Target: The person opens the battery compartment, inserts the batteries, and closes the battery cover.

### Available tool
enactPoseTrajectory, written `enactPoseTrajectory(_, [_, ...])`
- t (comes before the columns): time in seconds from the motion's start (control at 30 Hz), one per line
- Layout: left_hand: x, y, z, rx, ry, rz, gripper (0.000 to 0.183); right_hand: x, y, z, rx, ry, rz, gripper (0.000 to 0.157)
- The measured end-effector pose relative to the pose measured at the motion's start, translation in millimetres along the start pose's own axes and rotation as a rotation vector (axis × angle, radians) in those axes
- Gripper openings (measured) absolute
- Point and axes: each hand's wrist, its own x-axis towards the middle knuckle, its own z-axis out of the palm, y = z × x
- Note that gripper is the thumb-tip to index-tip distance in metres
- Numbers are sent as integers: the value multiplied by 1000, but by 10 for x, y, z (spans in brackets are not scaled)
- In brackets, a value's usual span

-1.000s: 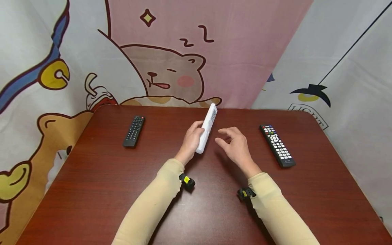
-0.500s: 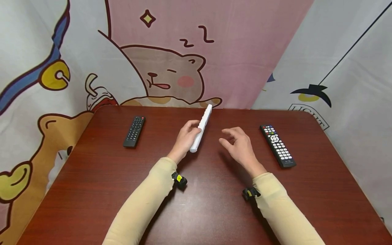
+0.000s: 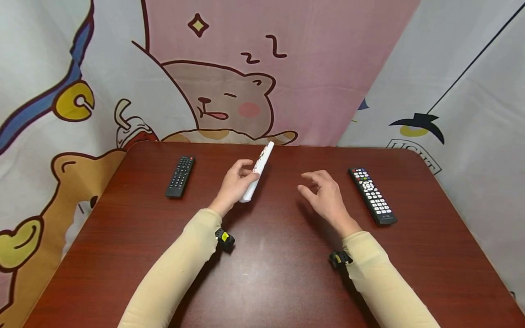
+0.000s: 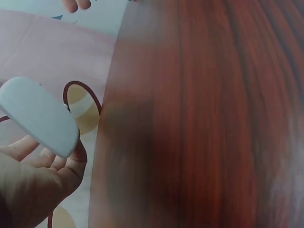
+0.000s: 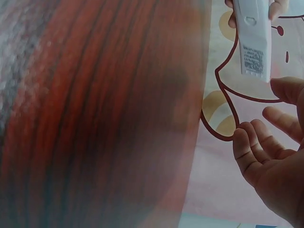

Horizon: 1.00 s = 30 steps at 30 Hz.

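Note:
My left hand (image 3: 235, 183) grips a white remote control (image 3: 259, 172) around its middle, holding it tilted above the table. In the left wrist view the remote's smooth rounded end (image 4: 40, 116) faces the camera. Its back, with a printed label (image 5: 253, 59), shows in the right wrist view. To the right of it, my right hand (image 3: 326, 196) hovers over the table with loosely bent fingers and nothing between them. A black remote (image 3: 179, 176) lies left of my left hand. Another black remote (image 3: 372, 196), with white buttons, lies right of my right hand.
The dark red-brown wooden table (image 3: 262, 282) spans the space under both arms. Behind its far edge hangs a cloth (image 3: 328, 68) printed with cartoon animals. A small black camera (image 3: 225, 240) is strapped at the left wrist, another (image 3: 340, 259) at the right.
My left hand has moved left with the white remote and turned it, so its label side no longer faces the head camera. My right hand has drifted slightly right. Both black remotes stay put.

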Motion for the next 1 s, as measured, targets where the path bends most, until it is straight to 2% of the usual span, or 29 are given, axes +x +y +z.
enactPoseTrajectory(0.43, [-15,-35,-312,222,49,18,59,19,26,-32,-27,4,-6,34])
enactPoseTrajectory(1.0, [-34,-114,-504,473,106,-24,64,34,143,-61,-76,2,5,30])
